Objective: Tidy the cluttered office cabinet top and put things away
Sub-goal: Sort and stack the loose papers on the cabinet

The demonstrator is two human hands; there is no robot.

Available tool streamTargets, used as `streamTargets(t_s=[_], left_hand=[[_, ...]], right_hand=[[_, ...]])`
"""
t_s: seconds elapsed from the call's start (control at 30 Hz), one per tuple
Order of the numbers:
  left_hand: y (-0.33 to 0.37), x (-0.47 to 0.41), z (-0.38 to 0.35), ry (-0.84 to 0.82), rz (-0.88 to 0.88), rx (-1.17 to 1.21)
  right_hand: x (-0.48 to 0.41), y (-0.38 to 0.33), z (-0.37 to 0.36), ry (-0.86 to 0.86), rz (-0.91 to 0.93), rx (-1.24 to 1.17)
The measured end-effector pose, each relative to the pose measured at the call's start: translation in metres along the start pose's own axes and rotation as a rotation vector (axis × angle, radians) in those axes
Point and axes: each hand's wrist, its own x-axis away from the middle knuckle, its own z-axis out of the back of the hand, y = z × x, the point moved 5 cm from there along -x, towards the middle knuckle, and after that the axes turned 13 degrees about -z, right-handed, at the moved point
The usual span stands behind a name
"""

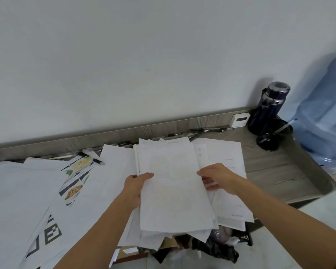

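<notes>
A stack of white paper sheets (173,183) is held over the grey wood cabinet top (275,171). My left hand (136,186) grips its left edge, thumb on top. My right hand (217,176) holds the right edge, fingers curled under the sheets. More loose sheets (229,156) lie under the stack to the right. Other papers, some with food photos (76,179) and a black square pattern (50,232), cover the left part of the top. Several pens (208,131) lie along the back wall.
A dark blue flask (268,105) and a black mesh pen cup (273,134) stand at the back right, with a small white device (240,119) against the wall. A blue water jug (326,113) stands at far right. A dark bag (217,247) sits below the front edge.
</notes>
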Motion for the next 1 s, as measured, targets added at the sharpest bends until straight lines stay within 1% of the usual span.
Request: streamTargets(t_s=[0.03, 0.07, 0.17, 0.2, 0.23, 0.3, 0.37, 0.5, 0.6, 0.7, 0.8, 0.83, 0.87, 1.0], left_hand=[[-0.001, -0.001, 0.002, -0.022, 0.038, -0.007], [-0.003, -0.002, 0.005, -0.044, 0.061, -0.037], [-0.004, -0.005, 0.011, -0.103, 0.037, -0.127], [-0.004, -0.006, 0.011, -0.112, 0.012, -0.136], [-0.004, -0.006, 0.012, -0.105, -0.006, -0.128], [-0.006, -0.007, 0.015, -0.060, -0.022, -0.098], [-0.011, -0.010, 0.018, -0.032, -0.020, -0.070], [-0.017, -0.014, 0.020, -0.033, 0.002, -0.020], [-0.017, -0.016, 0.021, -0.048, -0.005, -0.020], [-0.017, -0.017, 0.019, -0.065, -0.008, -0.016], [-0.017, -0.017, 0.019, -0.080, -0.001, -0.016], [-0.016, -0.018, 0.019, -0.084, -0.002, -0.021], [-0.017, -0.018, 0.019, -0.088, -0.002, -0.027], [-0.016, -0.018, 0.020, -0.095, 0.008, -0.042]], right_hand=[[0.000, 0.000, 0.006, 0.015, 0.011, -0.010], [-0.001, -0.001, 0.016, 0.096, 0.034, -0.029], [-0.002, -0.002, 0.069, 0.545, 0.093, -0.078], [0.001, 0.001, 0.084, 0.615, 0.057, -0.131], [-0.003, 0.006, 0.095, 0.622, 0.011, -0.212], [-0.005, 0.013, 0.100, 0.518, -0.082, -0.391], [-0.005, 0.012, 0.095, 0.440, -0.098, -0.441], [-0.001, 0.010, 0.086, 0.425, -0.072, -0.358], [0.004, 0.013, 0.082, 0.300, -0.110, -0.343], [0.013, 0.014, 0.076, 0.232, -0.120, -0.241], [0.015, 0.015, 0.064, 0.177, -0.104, -0.193], [0.016, 0.014, 0.063, 0.212, -0.088, -0.169], [0.015, 0.011, 0.065, 0.283, -0.065, -0.123], [0.038, -0.029, 0.096, 0.698, 0.138, 0.169]])
